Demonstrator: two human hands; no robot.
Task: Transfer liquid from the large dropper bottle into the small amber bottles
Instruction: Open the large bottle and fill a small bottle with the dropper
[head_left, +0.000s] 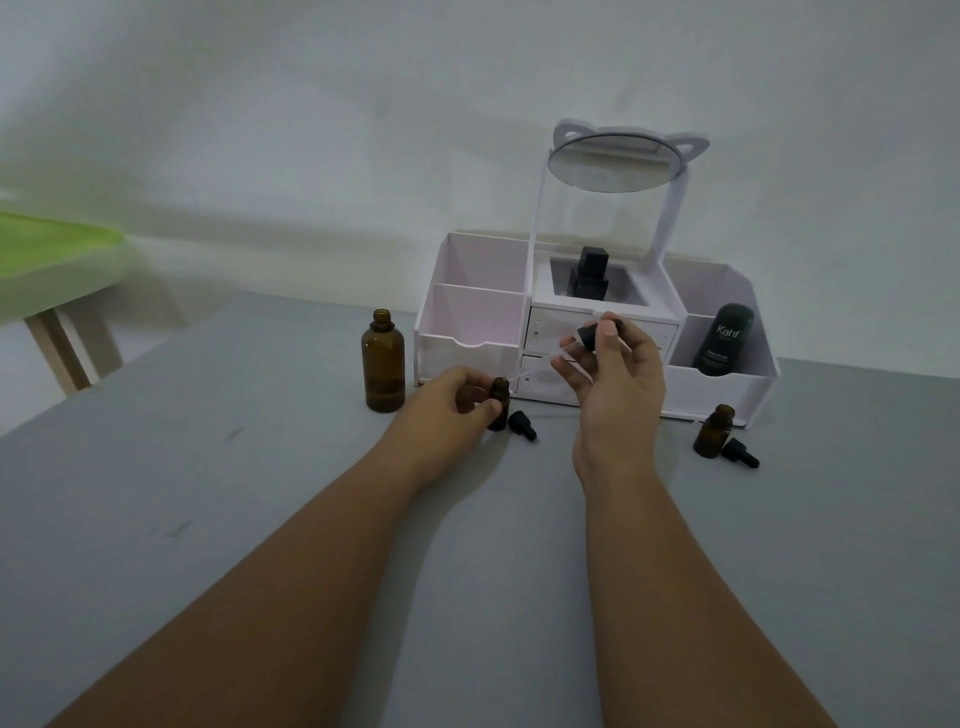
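The large amber bottle (383, 361) stands uncapped on the grey table, left of my hands. My left hand (451, 397) grips a small amber bottle (500, 400) that stands upright and open on the table. My right hand (615, 371) holds the black-capped dropper (592, 335) tilted, its clear glass tube slanting down-left with the tip right at the small bottle's mouth. A small black dropper cap (522, 424) lies just right of that bottle. A second small amber bottle (714, 430) stands open at the right, its black cap (742, 452) lying beside it.
A white cosmetic organiser (478, 322) with drawers and a cat-ear mirror (615, 161) stands just behind my hands, holding a black bottle (587, 275) and a dark Kahf bottle (724, 338). A green-topped table (47, 249) is at the far left.
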